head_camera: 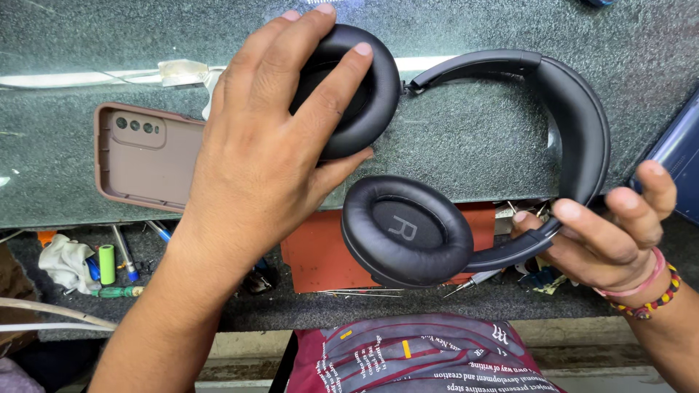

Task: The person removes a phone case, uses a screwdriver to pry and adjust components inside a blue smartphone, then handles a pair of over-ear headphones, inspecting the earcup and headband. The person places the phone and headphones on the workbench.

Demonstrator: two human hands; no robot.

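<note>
Left hand: I have it clamped over the upper ear cup of the black headphones.
Right hand: my fingers pinch the headband.
Orange box: flat, below the lower cup.
Phone: brown case, left of my grip.

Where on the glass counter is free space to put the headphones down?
Bare glass lies inside the headphones' band, between the left hand and right hand, and along the far edge. The phone fills the left; the lower shelf is crowded with tools.
</note>
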